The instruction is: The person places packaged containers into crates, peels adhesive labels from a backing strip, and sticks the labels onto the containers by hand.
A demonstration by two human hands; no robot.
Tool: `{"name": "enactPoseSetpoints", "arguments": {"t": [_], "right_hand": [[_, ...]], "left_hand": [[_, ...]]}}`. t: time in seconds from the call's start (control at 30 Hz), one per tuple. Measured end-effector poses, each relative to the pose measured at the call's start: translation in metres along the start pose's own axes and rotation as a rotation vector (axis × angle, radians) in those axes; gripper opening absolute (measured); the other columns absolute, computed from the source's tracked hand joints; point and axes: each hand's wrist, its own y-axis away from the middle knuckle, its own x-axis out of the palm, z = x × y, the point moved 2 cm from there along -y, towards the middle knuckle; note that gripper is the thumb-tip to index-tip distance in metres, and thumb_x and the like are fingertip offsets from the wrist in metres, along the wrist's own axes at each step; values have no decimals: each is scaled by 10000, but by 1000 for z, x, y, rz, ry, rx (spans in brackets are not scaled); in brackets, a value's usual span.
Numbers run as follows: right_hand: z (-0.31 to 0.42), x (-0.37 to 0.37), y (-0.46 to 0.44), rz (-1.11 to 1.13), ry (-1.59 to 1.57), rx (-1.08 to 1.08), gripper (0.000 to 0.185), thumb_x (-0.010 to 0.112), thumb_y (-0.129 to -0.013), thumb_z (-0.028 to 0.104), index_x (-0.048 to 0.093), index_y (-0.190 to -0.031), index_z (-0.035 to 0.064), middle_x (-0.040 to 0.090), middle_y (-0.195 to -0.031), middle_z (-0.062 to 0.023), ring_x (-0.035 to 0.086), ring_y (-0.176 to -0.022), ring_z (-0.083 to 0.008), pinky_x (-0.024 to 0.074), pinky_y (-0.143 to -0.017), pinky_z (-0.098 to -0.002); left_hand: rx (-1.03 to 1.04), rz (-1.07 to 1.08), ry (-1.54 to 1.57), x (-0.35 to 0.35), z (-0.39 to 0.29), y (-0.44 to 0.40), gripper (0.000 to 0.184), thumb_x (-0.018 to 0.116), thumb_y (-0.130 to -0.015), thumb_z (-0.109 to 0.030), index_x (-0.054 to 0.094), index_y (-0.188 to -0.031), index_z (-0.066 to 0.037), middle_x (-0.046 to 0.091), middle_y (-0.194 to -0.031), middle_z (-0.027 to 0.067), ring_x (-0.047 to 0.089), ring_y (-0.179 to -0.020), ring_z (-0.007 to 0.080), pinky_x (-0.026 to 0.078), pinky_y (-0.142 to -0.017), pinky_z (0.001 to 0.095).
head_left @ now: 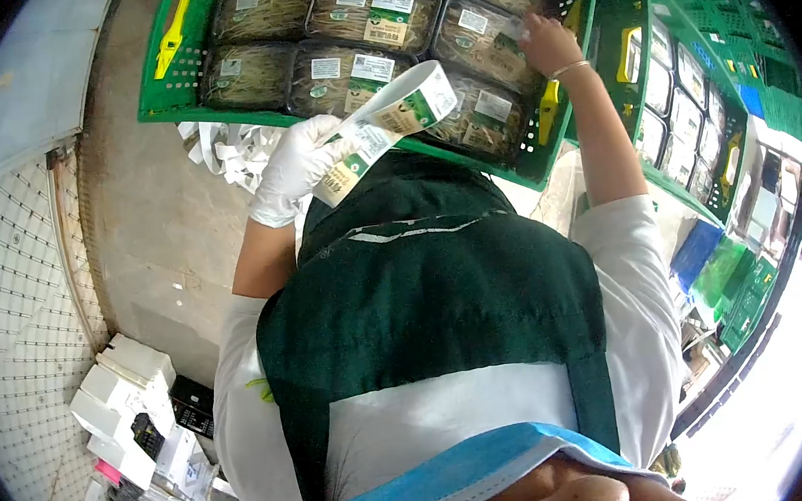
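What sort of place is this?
Likely a produce packing area: a green crate holds covered trays, the gloved left hand holds a strip of printed labels, and another filled crate sits to the right.

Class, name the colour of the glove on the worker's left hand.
White: the glove on the left hand shows best in the head view.

Two hands (pixel 294 169), one label strip (pixel 404 117), at least eight packs (pixel 248 81) in the nearest crate (pixel 529 165)
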Motion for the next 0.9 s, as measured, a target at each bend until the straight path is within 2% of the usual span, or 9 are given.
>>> {"name": "enactPoseSetpoints", "arguments": {"t": [0.07, 0.27, 0.43, 0.5, 0.63, 0.7, 0.77, 0.8, 0.9], "right_hand": [[8, 19, -3, 224, 126, 34, 394, 510, -806, 227, 385, -1151, 83, 492, -1098, -119, 460, -1046, -289, 418, -828, -413], [31, -2, 33, -23, 199, 202, 523, 553, -787, 317, 344, -1187, 51, 447, -1144, -146, 448, -1063, -308, 411, -852, -390], [80, 29, 86, 477, -72, -15, 573, 585, -765, 346, 335, -1165, 23, 411, -1152, -204, 509, -991, -317, 489, -768, -351], [82, 48, 86, 456, -207, 40, 728, 662, -649, 455, 370, -1138, 2, 439, -1101, -202, 493, -986, -343, 436, -831, -377], [70, 42, 61, 444, -81, -41, 892, 719, -600, 444, 263, -1246, 31, 379, -1229, -205, 486, -1009, -386, 397, -881, -414], [64, -3, 57, 524, -465, 75, 848, 708, -633, 429, 293, -1245, 14, 446, -1177, -206, 505, -1008, -336, 406, -873, -382], [63, -28, 56, 265, -1177, 53, 750, 696, -671, 394, 360, -1211, -4, 532, -1065, -176, 518, -995, -255, 424, -845, -332], [71, -37, 60, 79, -1404, -149, 644, 684, -700, 359, 419, -1156, -10, 568, -993, -154, 544, -936, -193, 445, -789, -295], [107, -78, 72, -10, -1041, -266, 337, 674, -716, 227, 542, -956, 31, 606, -797, -118, 595, -760, -177, 473, -648, -304]], "left_hand": [[-25, -1, 101, -5, 9, 4, 169, 610, -781, -97, 579, -900, 18, 610, -791, 31, 544, -660, 58, 444, -594, 191], [8, 28, 188, -12, 19, 6, 157, 607, -785, -100, 588, -909, -6, 613, -799, 18, 546, -685, 57, 441, -607, 189], [34, -94, 206, -10, 11, 13, 125, 596, -798, -112, 583, -868, -10, 606, -791, 22, 541, -688, 66, 436, -637, 193], [-3, -66, 246, -9, 13, 11, 110, 574, -813, -109, 577, -862, -10, 602, -796, 18, 537, -699, 62, 435, -639, 193], [87, 44, 186, -6, 9, 11, 122, 557, -821, -93, 567, -907, -7, 595, -827, 15, 539, -752, 56, 435, -681, 193], [79, 17, 258, -1, 2, 11, 115, 553, -823, -91, 566, -899, -6, 591, -818, 14, 533, -734, 54, 429, -688, 190], [111, -2, 248, 9, -3, 6, 131, 561, -812, -78, 561, -919, -4, 591, -846, 18, 536, -759, 61, 432, -695, 196], [137, -15, 232, 12, -4, 6, 153, 570, -801, -65, 555, -940, -2, 591, -874, 22, 539, -785, 68, 435, -703, 203], [39, 147, 130, 6, 10, -3, 307, 586, -784, -57, 502, -1069, 21, 563, -1006, 54, 514, -899, 86, 414, -786, 214]]}}
